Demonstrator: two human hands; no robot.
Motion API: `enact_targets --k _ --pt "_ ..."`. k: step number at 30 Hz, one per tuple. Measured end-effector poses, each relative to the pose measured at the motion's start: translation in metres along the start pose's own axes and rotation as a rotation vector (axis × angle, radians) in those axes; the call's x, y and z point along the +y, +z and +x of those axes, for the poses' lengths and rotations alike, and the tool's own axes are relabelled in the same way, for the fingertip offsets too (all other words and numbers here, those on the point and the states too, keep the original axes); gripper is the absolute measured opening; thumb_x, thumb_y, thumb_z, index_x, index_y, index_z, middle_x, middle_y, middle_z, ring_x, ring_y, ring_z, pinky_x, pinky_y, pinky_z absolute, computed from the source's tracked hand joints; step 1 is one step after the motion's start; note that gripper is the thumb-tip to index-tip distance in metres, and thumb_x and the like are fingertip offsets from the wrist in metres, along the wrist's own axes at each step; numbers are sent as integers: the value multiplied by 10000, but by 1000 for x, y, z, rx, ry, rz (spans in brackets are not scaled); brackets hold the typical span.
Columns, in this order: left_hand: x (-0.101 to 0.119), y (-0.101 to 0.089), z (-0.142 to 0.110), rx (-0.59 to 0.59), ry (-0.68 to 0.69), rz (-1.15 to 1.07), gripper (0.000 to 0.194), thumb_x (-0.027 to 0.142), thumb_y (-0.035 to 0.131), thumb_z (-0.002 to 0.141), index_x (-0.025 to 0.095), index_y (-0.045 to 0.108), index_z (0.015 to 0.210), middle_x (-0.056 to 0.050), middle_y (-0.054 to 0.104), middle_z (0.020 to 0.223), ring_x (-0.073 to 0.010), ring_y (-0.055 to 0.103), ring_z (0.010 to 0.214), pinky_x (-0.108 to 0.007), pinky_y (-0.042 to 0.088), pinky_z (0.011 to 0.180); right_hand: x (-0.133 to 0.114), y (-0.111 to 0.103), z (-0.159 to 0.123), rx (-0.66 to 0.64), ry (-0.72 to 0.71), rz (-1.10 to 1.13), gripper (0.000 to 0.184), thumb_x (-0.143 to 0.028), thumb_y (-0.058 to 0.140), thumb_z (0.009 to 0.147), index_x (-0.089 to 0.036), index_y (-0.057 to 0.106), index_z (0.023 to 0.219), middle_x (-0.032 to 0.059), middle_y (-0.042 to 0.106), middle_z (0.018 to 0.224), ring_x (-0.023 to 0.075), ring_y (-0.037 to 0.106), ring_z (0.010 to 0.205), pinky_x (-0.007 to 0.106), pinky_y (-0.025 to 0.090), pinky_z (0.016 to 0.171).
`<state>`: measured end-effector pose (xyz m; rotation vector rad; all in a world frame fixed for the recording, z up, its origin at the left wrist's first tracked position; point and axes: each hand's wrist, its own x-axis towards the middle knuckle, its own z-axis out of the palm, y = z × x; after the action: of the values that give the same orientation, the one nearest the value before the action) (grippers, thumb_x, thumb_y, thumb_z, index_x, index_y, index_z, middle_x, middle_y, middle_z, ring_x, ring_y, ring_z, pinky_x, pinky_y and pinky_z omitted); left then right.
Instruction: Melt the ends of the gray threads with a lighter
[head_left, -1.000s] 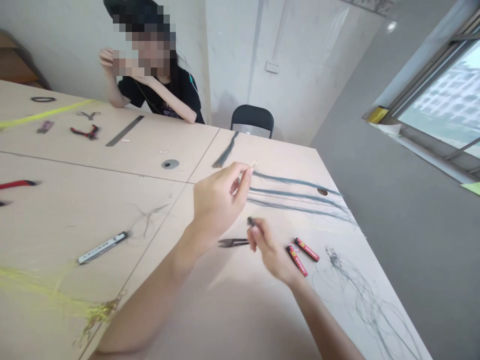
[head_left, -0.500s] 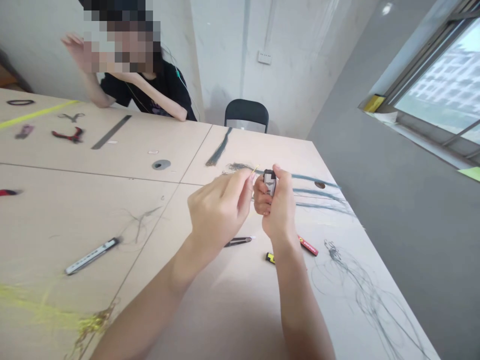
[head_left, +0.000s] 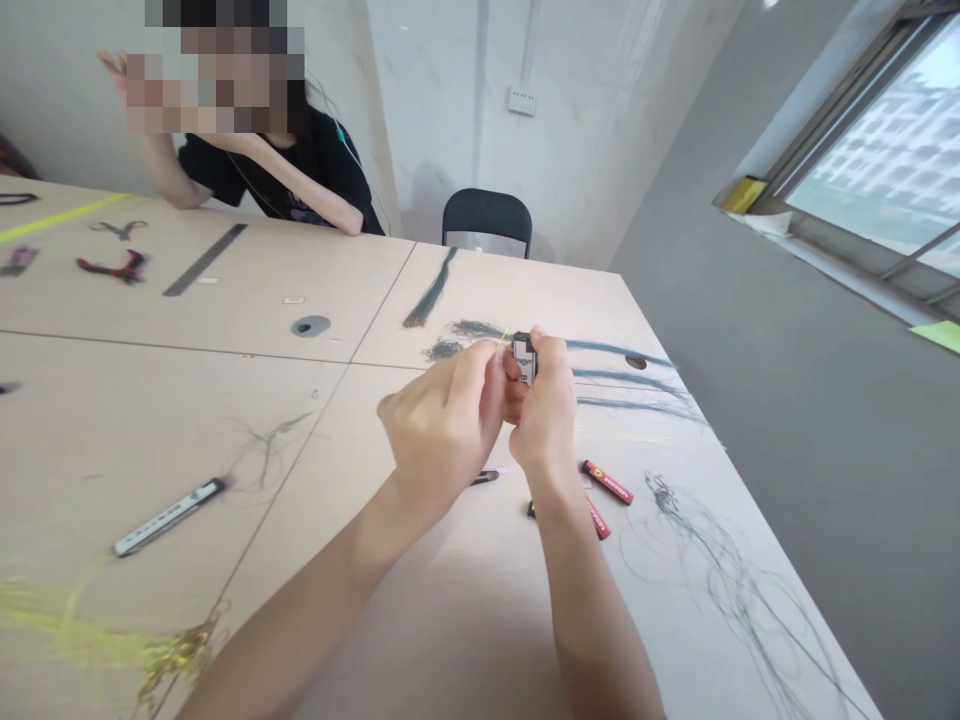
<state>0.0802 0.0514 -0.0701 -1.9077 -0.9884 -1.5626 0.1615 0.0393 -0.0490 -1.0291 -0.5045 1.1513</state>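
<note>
My left hand is closed in a pinch on a thin yellow cord, whose short end sticks up past the fingertips. Wrapped in my right hand is a lighter with a pale printed face and black top; my thumb rests at its top. The cord's tip is close beside the top of the lighter, and no flame shows. Both hands are close together above the table. Below them lie a dark snipping tool, partly hidden, and red lighters beside my right forearm.
Blue-grey thread bundles lie ahead on the table, and loose wiry strands spread at right. A cutter-like white tool and yellow cords are at left. Red-handled pliers lie near a seated person. A black chair stands behind.
My hands have drawn closer together, bringing the cord's tip nearer the lighter's top. The view has shifted slightly, and more of the red lighters shows.
</note>
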Motion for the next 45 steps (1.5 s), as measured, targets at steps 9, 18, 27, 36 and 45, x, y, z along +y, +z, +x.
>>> enact_targets --k 9,18,27,36,45 --pt "6 7 -9 -15 -111 -59 78 138 598 954 160 597 880 41 643 558 -73 541 434 -209 312 430 1 -1 -3 -69 -46 -77 334 -430 491 902 -227 384 659 -18 453 622 107 440 544 231 325 472" --pt "6 12 -12 -2 -128 -103 70 106 516 982 171 532 960 48 661 604 -66 569 438 -194 263 407 6 3 1 -29 -19 -2 297 -421 511 864 -224 413 663 -29 490 635 92 444 499 216 320 436" --pt "7 13 -13 -21 -192 -131 74 115 498 990 170 528 950 36 688 627 -70 593 448 -192 222 397 7 2 2 -32 2 -36 311 -427 490 871 -225 399 652 -20 477 622 88 432 476 206 340 434" --pt "9 14 -17 -68 -250 -64 133 215 441 1027 171 542 952 45 625 555 -74 529 411 -176 277 421 12 2 7 72 1 -94 300 -423 538 841 -230 405 653 -13 452 634 124 515 575 214 393 476" --pt "7 14 -16 -73 -222 -53 109 181 458 1015 173 521 927 54 595 542 -67 481 392 -169 251 409 14 1 7 -32 -53 -127 324 -432 468 886 -230 418 638 -16 445 620 126 495 577 220 417 513"
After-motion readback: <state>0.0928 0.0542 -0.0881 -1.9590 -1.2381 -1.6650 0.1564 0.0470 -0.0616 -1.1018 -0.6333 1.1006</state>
